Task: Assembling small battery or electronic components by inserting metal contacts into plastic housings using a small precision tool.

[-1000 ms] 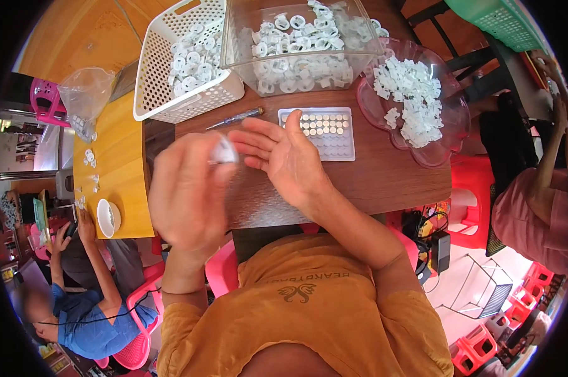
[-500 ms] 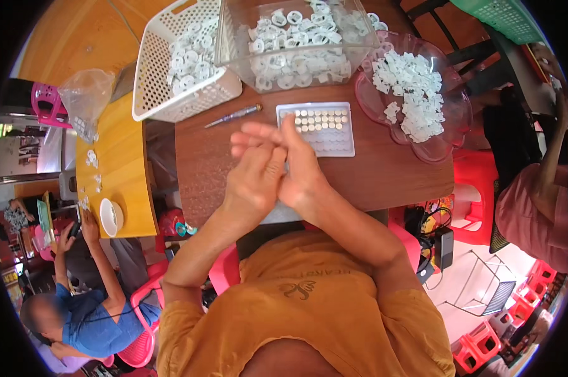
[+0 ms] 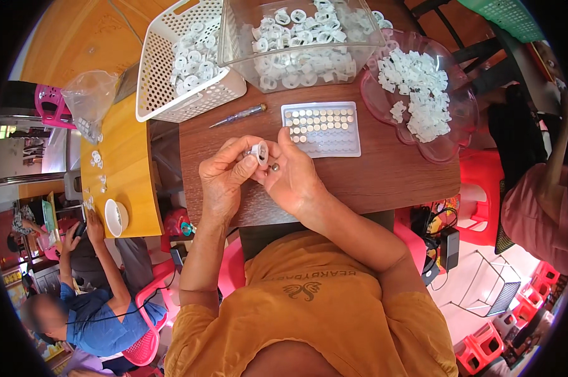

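My left hand (image 3: 224, 173) pinches a white ring-shaped plastic part (image 3: 262, 152) between thumb and fingers, above the brown table. Close beside it, my right hand (image 3: 294, 182) is turned palm up with its thumb raised. A small silvery button cell (image 3: 275, 167) lies on that palm near the finger bases, just below the ring part. The right fingertips are partly hidden behind the left hand and the part. Beyond the right thumb lies a white plastic tray (image 3: 334, 149) with rows of button cells at its far side and bare pockets nearer me.
A screwdriver (image 3: 239, 115) lies left of the tray. Behind stand a white basket (image 3: 155, 94) and a clear bin (image 3: 234, 60), both holding white parts. A pink dish (image 3: 444, 149) of small white pieces stands right. A seated person (image 3: 102, 320) is at left.
My hands were pressed together and have come apart. The ring part now shows in the left hand and a button cell on the opened right palm.
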{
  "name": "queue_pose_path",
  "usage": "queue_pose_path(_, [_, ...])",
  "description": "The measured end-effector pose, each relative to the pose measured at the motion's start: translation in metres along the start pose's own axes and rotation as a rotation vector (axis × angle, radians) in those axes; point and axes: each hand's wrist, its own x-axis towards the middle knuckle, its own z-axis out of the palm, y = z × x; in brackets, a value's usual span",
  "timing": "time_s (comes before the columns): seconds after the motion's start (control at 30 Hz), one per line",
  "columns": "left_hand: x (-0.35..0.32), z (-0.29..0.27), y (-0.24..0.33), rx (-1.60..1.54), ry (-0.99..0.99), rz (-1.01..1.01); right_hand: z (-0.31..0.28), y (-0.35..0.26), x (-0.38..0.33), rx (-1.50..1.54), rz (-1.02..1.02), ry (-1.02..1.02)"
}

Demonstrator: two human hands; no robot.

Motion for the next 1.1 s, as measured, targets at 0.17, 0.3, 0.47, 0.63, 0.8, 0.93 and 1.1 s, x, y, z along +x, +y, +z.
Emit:
queue_pose_path(0.17, [0.003, 0.011, -0.01, -0.117, 0.051, 0.094, -0.01, 0.0, 0.006, 0.091, 0.03, 0.001])
queue_pose_path(0.3, [0.006, 0.011, -0.015, -0.365, -0.017, 0.079, -0.009, -0.004, 0.006, 0.083, -0.002, 0.034])
queue_pose_path(0.47, [0.006, 0.001, -0.026, -0.568, -0.176, 0.01, -0.02, -0.01, 0.004, -0.043, 0.009, 0.013])
queue_pose_path(0.63, [0.002, 0.0, -0.024, -0.657, -0.203, -0.018, -0.013, -0.012, -0.002, -0.197, -0.02, -0.117])
queue_pose_path(0.8, [-0.003, -0.005, -0.019, -0.795, -0.159, -0.033, -0.001, -0.01, -0.011, -0.322, -0.067, 0.071])
queue_pose_path(0.93, [-0.006, -0.015, -0.033, -0.949, -0.181, -0.09, 0.0, -0.016, -0.019, -0.45, -0.048, 0.055])
queue_pose_path(1.1, [-0.009, -0.017, -0.035, -1.016, -0.205, -0.109, 0.008, -0.019, -0.027, -0.555, -0.094, 0.007])
